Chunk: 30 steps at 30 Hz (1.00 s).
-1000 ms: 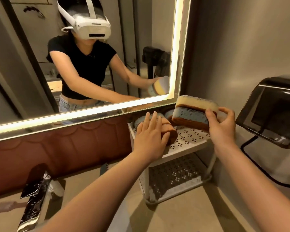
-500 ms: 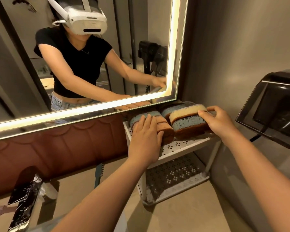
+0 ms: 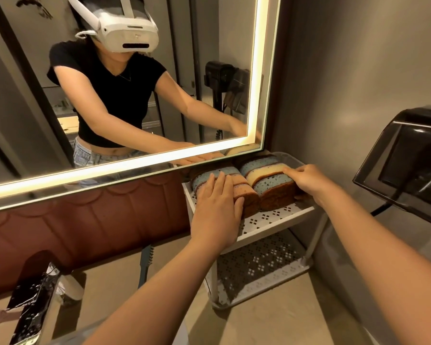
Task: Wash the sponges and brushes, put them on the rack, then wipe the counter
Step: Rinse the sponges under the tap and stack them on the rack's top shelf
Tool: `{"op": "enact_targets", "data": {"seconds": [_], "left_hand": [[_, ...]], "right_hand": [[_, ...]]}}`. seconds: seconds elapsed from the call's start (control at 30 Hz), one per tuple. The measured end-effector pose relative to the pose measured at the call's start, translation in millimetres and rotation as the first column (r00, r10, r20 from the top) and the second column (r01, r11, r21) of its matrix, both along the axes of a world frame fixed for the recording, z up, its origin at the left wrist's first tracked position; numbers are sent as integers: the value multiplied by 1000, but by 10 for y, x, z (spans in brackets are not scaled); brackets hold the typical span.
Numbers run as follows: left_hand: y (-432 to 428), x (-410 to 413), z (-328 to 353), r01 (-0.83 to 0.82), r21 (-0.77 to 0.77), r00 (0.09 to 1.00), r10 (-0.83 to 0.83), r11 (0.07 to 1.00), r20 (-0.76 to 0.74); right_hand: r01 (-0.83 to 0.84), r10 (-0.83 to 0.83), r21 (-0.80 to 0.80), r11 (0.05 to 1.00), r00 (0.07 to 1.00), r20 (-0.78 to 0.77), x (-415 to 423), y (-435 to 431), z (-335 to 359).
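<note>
The left hand (image 3: 217, 210) is lying flat, fingers straight, on the left sponges (image 3: 245, 195). At its 3 o'clock, the right hand (image 3: 307, 181) is gripping the right sponges (image 3: 271, 189) on the rack (image 3: 271, 225).

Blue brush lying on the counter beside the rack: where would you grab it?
Probably by the bare handle of the blue brush, the stretch nearer the person, pinched from above across its narrow width. It lies on the counter with its bristles at the far end, so the near stretch is free and open from overhead.
</note>
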<state>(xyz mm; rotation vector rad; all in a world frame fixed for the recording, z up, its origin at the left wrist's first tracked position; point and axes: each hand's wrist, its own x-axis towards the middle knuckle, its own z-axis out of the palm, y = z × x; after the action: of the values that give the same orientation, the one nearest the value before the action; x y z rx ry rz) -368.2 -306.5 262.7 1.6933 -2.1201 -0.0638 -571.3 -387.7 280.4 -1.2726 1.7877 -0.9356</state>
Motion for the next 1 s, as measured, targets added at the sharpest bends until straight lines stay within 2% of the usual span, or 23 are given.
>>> {"op": "enact_targets", "data": {"seconds": [0.1, 0.23, 0.33, 0.47, 0.57, 0.7, 0.83, 0.93, 1.0], "left_hand": [[1, 0, -7, 1, 4, 1000, -1, 1000, 0], [3, 5, -4, 2, 24, 1000, -2, 1000, 16], [3, 9, -3, 6, 33, 1000, -6, 999, 13], [-8, 27, 34, 22, 67, 999, -24, 997, 24], [45, 45, 135, 21, 80, 1000, -21, 997, -5], [201, 114, 399, 69, 48, 996, -66, 996, -61], [442, 349, 658, 140, 138, 988, -128, 980, -90], [763, 672, 729, 154, 180, 983, -133, 972, -124], [1040, 940, 730, 132, 209, 988, -113, 969, -104]], "right_hand": [[21, -24, -69, 997, 999, -48, 20, -51, -71], [28, -81, -168, 985, 944, -320, 20, -54, -147], [69, -158, -226, 972, 902, -403, 57, -16, -153], [139, -318, -411, 901, 855, -409, 127, 163, -79], [84, -311, -492, 867, 862, -401, 195, 329, -1], [-83, -170, -510, 856, 887, -430, 341, 556, 155], [-252, 25, -484, 838, 904, -427, 583, 859, 386], [-442, 281, -362, 821, 864, -418, 848, 1182, 534], [-560, 423, -302, 771, 806, -415, 1074, 1424, 563]]}}
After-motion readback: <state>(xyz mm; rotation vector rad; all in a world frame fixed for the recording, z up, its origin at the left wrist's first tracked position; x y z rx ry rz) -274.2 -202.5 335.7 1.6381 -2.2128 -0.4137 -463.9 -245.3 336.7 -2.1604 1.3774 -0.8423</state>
